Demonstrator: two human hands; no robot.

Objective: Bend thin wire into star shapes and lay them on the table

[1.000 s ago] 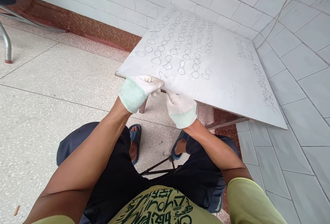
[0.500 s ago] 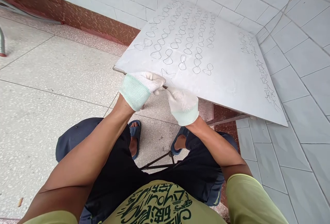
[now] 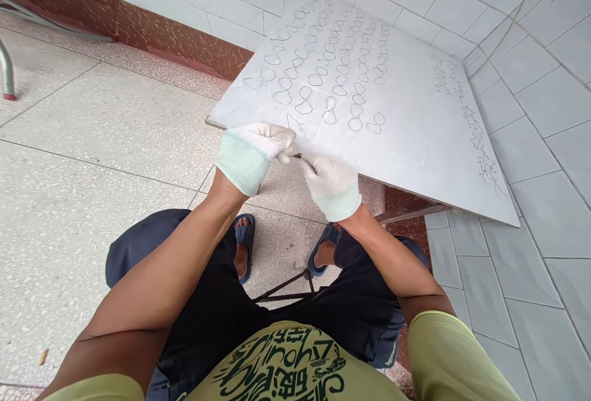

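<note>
Tabletop [image 3: 410,136], upper right. Bent wire [image 3: 299,123] juts up-frame from left hand [image 3: 265,141], grip pinched on it; right hand [image 3: 329,178] just beside, can't tell its grip.

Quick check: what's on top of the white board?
On the white board: rows of looped shapes, star-like shapes toward the right edge, a zigzag shape near the front edge. The left hand and right hand cover part of that edge; anything beneath is hidden.
</note>
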